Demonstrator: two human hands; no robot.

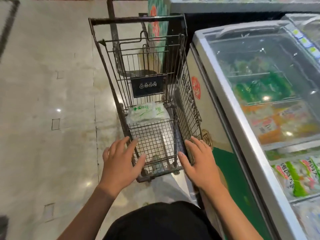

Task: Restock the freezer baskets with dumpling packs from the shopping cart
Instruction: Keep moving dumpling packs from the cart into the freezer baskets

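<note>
Inside shopping cart: dumpling packs flat, crosswise.

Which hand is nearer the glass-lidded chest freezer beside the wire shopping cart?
Right. The right hand is at the cart's freezer-side edge, close to the glass-lidded chest freezer. The left hand is at the opposite edge of the wire shopping cart, farther off.

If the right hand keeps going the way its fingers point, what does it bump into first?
Probably the cart's wire side wall: the right hand is open at the cart's near corner, fingers pointing along it. Depth is unclear.
</note>
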